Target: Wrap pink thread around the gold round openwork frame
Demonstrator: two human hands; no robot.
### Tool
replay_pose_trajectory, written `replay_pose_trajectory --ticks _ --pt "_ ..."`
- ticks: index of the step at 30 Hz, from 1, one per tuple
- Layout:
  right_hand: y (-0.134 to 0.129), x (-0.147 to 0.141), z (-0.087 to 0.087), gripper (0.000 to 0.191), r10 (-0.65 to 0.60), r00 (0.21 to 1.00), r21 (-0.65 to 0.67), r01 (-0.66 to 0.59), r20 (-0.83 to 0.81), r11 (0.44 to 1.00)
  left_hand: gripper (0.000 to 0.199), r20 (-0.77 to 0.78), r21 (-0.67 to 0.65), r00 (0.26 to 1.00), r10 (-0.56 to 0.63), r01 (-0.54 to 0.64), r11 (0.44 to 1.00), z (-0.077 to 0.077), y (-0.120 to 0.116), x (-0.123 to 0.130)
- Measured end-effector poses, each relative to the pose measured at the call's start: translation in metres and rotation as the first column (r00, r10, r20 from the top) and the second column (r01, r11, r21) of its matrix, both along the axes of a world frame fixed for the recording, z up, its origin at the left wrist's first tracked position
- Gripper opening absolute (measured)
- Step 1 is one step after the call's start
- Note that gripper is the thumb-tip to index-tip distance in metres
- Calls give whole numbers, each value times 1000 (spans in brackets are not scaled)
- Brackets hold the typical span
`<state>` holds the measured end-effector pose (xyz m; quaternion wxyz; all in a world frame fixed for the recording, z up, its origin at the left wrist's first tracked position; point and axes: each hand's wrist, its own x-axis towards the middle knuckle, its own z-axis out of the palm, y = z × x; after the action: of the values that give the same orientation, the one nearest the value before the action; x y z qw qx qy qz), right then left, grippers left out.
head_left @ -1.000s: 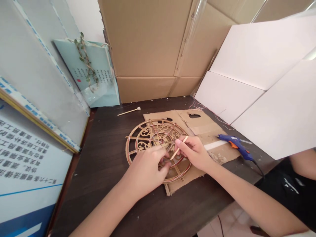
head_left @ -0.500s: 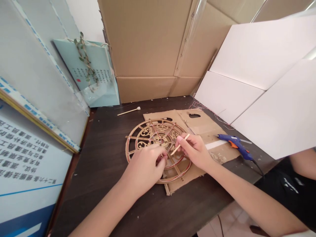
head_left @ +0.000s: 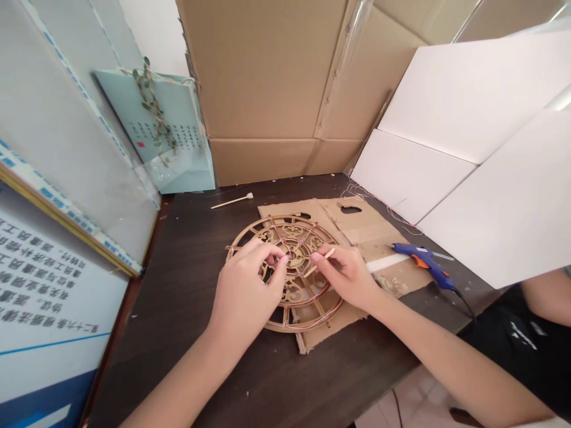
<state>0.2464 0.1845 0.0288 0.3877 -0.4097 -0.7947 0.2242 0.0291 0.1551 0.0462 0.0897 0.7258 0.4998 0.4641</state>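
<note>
A round openwork frame (head_left: 292, 326) with scroll patterns and reddish thread or wire along its rings lies partly on a flat cardboard piece (head_left: 370, 229). My left hand (head_left: 252, 285) is over the frame's left part, thumb and fingertips pinched near the centre; whatever is between them is too small to name. My right hand (head_left: 345, 273) grips a thin wooden stick (head_left: 328, 255), its lower end pointing down at the frame just right of the centre.
A blue glue gun (head_left: 423, 258) rests on the cardboard's right side. Another stick (head_left: 232, 201) with a white tip lies on the dark table (head_left: 191, 238). Cardboard (head_left: 267, 77) and white panels (head_left: 473, 95) stand behind. A person's arm (head_left: 548, 294) shows at right.
My left hand has moved up and left, uncovering the frame's lower part. The stick in my right hand has shifted slightly left and tilts flatter.
</note>
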Motion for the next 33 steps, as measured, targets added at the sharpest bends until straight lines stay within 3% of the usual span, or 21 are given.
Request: replay_pose_trajectory --ticks 10,19,25,33 --pt "-2 -1 4 32 106 994 97 -107 12 990 15 -55 -152 996 -76 67 986 -5 0 4" --pt "-4 -1 7 45 121 992 24 -122 42 992 16 -54 -85 996 -67 62 994 -5 2 1" --pt "-5 -1 7 46 101 994 31 -103 48 994 18 -38 -121 997 -64 59 991 -6 0 3" --pt "-10 0 9 48 100 994 104 -96 -40 990 18 88 77 990 -109 103 992 5 -14 6"
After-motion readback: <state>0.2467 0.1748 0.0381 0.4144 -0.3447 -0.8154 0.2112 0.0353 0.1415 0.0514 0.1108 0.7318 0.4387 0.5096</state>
